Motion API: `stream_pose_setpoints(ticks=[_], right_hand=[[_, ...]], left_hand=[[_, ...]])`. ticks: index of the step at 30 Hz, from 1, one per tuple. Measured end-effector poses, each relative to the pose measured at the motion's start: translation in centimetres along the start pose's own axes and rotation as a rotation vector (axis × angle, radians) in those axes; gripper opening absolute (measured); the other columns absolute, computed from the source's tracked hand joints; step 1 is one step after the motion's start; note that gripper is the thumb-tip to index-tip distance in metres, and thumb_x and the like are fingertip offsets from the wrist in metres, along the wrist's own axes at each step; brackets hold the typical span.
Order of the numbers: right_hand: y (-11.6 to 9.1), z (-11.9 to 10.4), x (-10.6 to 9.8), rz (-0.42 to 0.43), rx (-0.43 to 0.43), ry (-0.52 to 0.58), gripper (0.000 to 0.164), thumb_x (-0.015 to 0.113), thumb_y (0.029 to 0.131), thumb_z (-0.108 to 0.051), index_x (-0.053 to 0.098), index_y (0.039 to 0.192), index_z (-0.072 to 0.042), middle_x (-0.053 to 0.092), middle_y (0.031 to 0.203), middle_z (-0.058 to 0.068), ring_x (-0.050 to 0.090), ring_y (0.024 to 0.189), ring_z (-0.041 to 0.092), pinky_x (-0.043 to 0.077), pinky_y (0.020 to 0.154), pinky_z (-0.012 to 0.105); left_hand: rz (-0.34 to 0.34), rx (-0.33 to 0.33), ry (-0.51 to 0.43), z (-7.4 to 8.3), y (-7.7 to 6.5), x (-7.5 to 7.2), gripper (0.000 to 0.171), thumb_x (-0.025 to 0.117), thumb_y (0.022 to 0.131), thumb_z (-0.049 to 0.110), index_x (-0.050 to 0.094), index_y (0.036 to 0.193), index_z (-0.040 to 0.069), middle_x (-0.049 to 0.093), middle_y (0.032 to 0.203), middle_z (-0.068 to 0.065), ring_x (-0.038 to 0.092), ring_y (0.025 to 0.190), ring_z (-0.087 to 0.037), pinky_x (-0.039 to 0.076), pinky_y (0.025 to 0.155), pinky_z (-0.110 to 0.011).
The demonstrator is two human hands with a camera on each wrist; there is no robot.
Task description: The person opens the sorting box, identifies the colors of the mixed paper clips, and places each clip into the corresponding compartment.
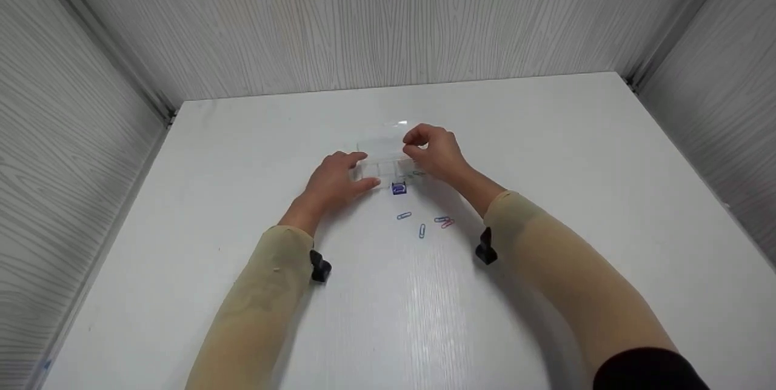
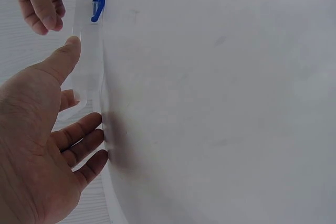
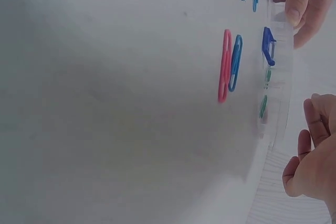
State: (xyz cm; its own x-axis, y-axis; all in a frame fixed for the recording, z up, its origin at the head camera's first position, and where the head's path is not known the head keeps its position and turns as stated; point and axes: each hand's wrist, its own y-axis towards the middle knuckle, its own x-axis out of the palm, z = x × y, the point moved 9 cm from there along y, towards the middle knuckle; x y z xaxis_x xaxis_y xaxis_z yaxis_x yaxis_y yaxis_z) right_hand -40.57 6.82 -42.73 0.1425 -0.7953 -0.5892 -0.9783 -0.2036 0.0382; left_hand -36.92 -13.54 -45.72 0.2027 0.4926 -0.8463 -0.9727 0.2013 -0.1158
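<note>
A clear plastic compartment box point(image 1: 386, 170) lies on the table, its clear lid point(image 1: 381, 146) folded back behind it. On its front side is a blue latch point(image 1: 398, 188). My left hand point(image 1: 334, 181) holds the box's left end between thumb and fingers. Above the right part of the box hovers my right hand point(image 1: 438, 150), thumb and forefinger close together by the lid's right side, with nothing visible between them. Green paper clips point(image 3: 263, 106) show through the wall of the box's right section, below that hand.
In front of the box lie blue paper clips point(image 1: 422, 231) and a pink paper clip point(image 3: 224, 66) beside a blue one. The white table point(image 1: 388, 317) is bounded by a pale wood-grain panel point(image 1: 388, 20) at the back and further panels at both sides.
</note>
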Motion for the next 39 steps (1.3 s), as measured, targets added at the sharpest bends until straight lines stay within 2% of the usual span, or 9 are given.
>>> stream_pose_setpoints(ticks=[6, 12, 17, 20, 23, 27, 34, 39], right_hand=[[-0.4, -0.1, -0.7, -0.011, -0.010, 0.010, 0.024, 0.070, 0.103, -0.018, 0.072, 0.125, -0.007, 0.071, 0.115, 0.001, 0.061, 0.106, 0.020, 0.055, 0.092, 0.033], [-1.1, -0.7, -1.9, -0.020, -0.053, 0.019, 0.023, 0.072, 0.103, -0.019, 0.072, 0.124, -0.010, 0.071, 0.116, 0.001, 0.061, 0.110, 0.019, 0.052, 0.099, 0.034], [-1.8, -1.1, -3.0, -0.034, -0.093, 0.021, 0.020, 0.073, 0.102, -0.020, 0.073, 0.121, -0.014, 0.071, 0.115, 0.001, 0.061, 0.111, 0.019, 0.050, 0.104, 0.039], [-2.4, -1.3, -3.7, -0.039, -0.125, 0.019, 0.020, 0.073, 0.102, -0.020, 0.074, 0.121, -0.014, 0.072, 0.113, 0.001, 0.061, 0.111, 0.019, 0.045, 0.108, 0.045], [-3.1, -1.4, -4.5, -0.045, -0.153, 0.016, 0.020, 0.074, 0.101, -0.020, 0.075, 0.119, -0.014, 0.073, 0.110, 0.001, 0.062, 0.110, 0.018, 0.043, 0.107, 0.047], [-4.0, -1.2, -5.3, -0.060, -0.165, 0.014, 0.017, 0.076, 0.100, -0.021, 0.077, 0.116, -0.016, 0.073, 0.108, -0.001, 0.061, 0.107, 0.017, 0.043, 0.098, 0.042], [-6.1, -0.1, -5.5, -0.139, -0.176, -0.001, 0.014, 0.079, 0.098, -0.023, 0.078, 0.111, -0.019, 0.074, 0.109, -0.004, 0.062, 0.105, 0.018, 0.043, 0.097, 0.042], [-7.5, 1.0, -5.0, -0.245, -0.173, -0.036, 0.018, 0.081, 0.096, -0.023, 0.079, 0.111, -0.013, 0.074, 0.106, -0.003, 0.062, 0.105, 0.020, 0.043, 0.100, 0.047]], left_hand=[[0.000, 0.010, 0.007, 0.3, 0.0, -0.1, 0.074, 0.072, 0.098, 0.054, 0.050, 0.159, 0.020, 0.055, 0.152, -0.013, 0.044, 0.145, -0.033, 0.034, 0.123, -0.050], [-0.002, 0.012, 0.015, 0.2, 0.1, -0.2, 0.074, 0.071, 0.098, 0.055, 0.050, 0.160, 0.021, 0.055, 0.152, -0.012, 0.045, 0.144, -0.033, 0.034, 0.122, -0.051], [-0.001, 0.009, 0.017, -0.1, 0.1, -0.4, 0.074, 0.071, 0.098, 0.056, 0.049, 0.160, 0.020, 0.055, 0.152, -0.013, 0.045, 0.144, -0.034, 0.034, 0.122, -0.052], [0.002, 0.014, 0.022, -0.2, 0.1, -0.5, 0.075, 0.071, 0.098, 0.054, 0.048, 0.160, 0.019, 0.056, 0.151, -0.013, 0.044, 0.145, -0.033, 0.033, 0.123, -0.051], [0.006, 0.021, 0.031, -0.2, 0.2, -0.6, 0.075, 0.071, 0.099, 0.053, 0.048, 0.161, 0.018, 0.057, 0.149, -0.013, 0.045, 0.144, -0.033, 0.033, 0.122, -0.050], [0.004, 0.025, 0.036, -0.2, 0.3, -0.6, 0.075, 0.071, 0.099, 0.053, 0.048, 0.161, 0.017, 0.058, 0.148, -0.013, 0.046, 0.143, -0.033, 0.034, 0.122, -0.050], [0.004, 0.030, 0.024, -0.3, 0.3, -0.7, 0.075, 0.072, 0.098, 0.052, 0.049, 0.160, 0.017, 0.058, 0.148, -0.013, 0.047, 0.141, -0.033, 0.034, 0.122, -0.049], [-0.001, 0.023, 0.024, -0.3, 0.3, -0.7, 0.075, 0.071, 0.098, 0.053, 0.049, 0.160, 0.017, 0.056, 0.152, -0.013, 0.042, 0.147, -0.034, 0.031, 0.124, -0.050]])
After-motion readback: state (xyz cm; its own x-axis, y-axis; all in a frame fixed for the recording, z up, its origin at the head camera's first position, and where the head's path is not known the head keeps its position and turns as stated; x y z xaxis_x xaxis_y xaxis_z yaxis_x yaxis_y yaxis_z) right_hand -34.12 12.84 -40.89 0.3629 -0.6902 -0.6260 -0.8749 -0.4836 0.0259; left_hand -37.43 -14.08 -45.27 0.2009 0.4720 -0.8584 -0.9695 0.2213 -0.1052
